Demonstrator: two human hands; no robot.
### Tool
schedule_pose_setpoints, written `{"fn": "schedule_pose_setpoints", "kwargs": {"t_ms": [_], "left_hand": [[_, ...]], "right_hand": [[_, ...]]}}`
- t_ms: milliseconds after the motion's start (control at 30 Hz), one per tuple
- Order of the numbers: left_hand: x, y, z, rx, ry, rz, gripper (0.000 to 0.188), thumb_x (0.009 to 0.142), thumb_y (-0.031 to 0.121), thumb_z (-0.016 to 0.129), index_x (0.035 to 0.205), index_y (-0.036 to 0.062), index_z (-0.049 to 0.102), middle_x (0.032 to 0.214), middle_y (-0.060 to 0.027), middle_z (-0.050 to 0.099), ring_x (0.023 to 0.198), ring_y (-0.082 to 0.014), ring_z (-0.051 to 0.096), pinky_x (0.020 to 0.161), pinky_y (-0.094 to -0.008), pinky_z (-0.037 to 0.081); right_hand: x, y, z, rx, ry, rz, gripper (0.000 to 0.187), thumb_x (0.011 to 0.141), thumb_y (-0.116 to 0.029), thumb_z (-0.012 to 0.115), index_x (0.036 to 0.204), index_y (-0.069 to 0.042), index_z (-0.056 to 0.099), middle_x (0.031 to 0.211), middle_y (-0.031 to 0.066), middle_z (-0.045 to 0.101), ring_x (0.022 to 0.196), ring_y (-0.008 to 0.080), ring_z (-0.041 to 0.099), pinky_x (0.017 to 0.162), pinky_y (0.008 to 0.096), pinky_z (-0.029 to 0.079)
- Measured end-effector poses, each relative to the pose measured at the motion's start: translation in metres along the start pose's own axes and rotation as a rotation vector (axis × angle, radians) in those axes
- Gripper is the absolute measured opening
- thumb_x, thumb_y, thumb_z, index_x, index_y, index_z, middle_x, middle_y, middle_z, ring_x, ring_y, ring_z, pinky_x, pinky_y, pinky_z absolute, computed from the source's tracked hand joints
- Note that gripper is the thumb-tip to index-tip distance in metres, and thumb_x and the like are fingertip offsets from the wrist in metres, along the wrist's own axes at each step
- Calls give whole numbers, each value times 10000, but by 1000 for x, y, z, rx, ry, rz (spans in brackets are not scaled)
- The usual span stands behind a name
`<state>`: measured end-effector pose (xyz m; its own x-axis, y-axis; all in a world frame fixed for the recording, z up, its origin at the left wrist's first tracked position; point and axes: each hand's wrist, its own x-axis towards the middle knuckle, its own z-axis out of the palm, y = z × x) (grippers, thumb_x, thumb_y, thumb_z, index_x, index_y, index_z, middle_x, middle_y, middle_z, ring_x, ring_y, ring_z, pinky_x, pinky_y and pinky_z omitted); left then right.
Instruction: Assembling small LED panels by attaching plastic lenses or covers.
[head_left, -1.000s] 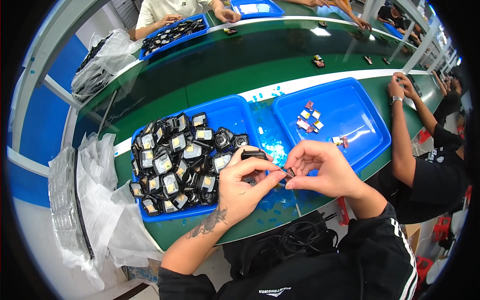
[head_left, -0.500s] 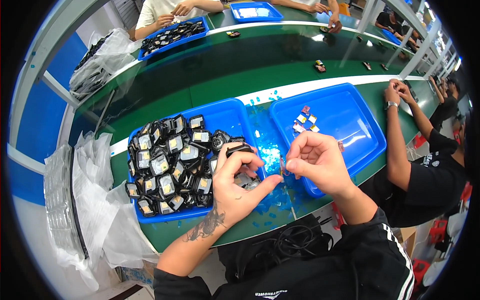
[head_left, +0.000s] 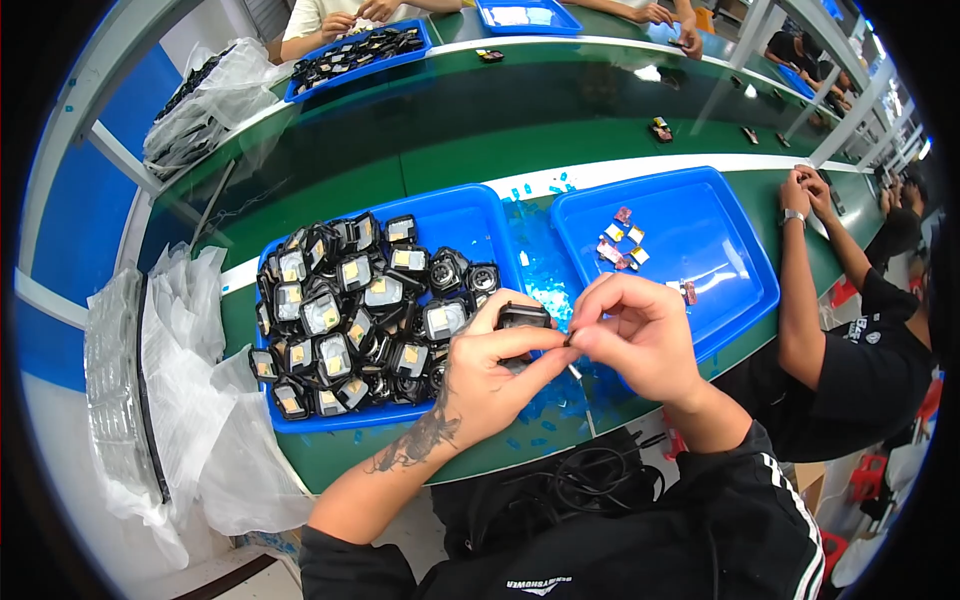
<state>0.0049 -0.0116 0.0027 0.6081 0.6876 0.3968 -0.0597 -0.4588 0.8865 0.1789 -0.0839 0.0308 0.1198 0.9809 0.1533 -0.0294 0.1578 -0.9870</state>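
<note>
My left hand (head_left: 482, 385) is closed around a small black square device housing (head_left: 523, 316), which looks like a watch case. Its thumb and forefinger meet the fingertips of my right hand (head_left: 640, 338). That right hand is pinched on a small dark piece between the two hands, too hidden to name. Under and left of my left hand, a blue tray (head_left: 478, 225) holds a heap of similar black housings (head_left: 338, 315). Beyond my right hand, another blue tray (head_left: 705, 250) contains several small white, yellow and pinkish parts (head_left: 614, 236).
Small blue film pieces (head_left: 538, 250) litter the green bench between the trays. Clear plastic packing (head_left: 195, 350) hangs at the left. Past a white ledge, a dark green conveyor (head_left: 480, 130) carries a few parts. A co-worker's arm (head_left: 797, 260) is close at right; others work opposite.
My left thumb and forefinger have closed in to meet the right fingertips, where before there was a gap. The housing in my left hand has turned and shows more. The view has shifted slightly.
</note>
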Motion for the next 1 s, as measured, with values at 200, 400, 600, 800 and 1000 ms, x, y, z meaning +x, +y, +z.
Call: {"fn": "schedule_pose_setpoints", "kwargs": {"t_ms": [200,400,600,800,1000], "left_hand": [[4,1,-8,-4,-82,-68,142,761,86,787,882,26,741,892,-108,623,789,-181,626,676,-287,507],[4,1,-7,43,-148,-78,137,769,105,785,884,42,744,904,-108,626,791,-200,634,681,-305,507],[5,1,-6,429,-16,314,173,674,70,800,830,108,735,858,-58,619,770,-220,608,627,-337,507],[5,1,-2,540,114,428,214,639,39,817,830,99,738,871,-49,604,722,-209,596,551,-302,488],[-2,-7,2,-76,185,-175,123,768,84,795,849,13,734,889,-77,651,621,-74,527,677,-249,496]], "right_hand": [[5,-17,-17,-124,-110,121,99,905,-75,651,914,22,666,869,55,659,789,77,606,623,211,507],[9,-24,-23,-352,-237,123,55,860,-26,643,837,21,657,848,49,635,748,92,594,623,207,492],[11,-12,-25,-132,-347,246,42,871,-32,617,859,8,621,810,21,605,724,67,563,629,216,478],[14,8,-12,-377,-61,32,49,850,-48,635,843,-16,598,773,37,596,697,107,581,608,243,478],[17,14,-8,-1003,28,-306,116,821,-84,698,917,-33,657,789,86,615,718,248,653,612,334,518]]}}
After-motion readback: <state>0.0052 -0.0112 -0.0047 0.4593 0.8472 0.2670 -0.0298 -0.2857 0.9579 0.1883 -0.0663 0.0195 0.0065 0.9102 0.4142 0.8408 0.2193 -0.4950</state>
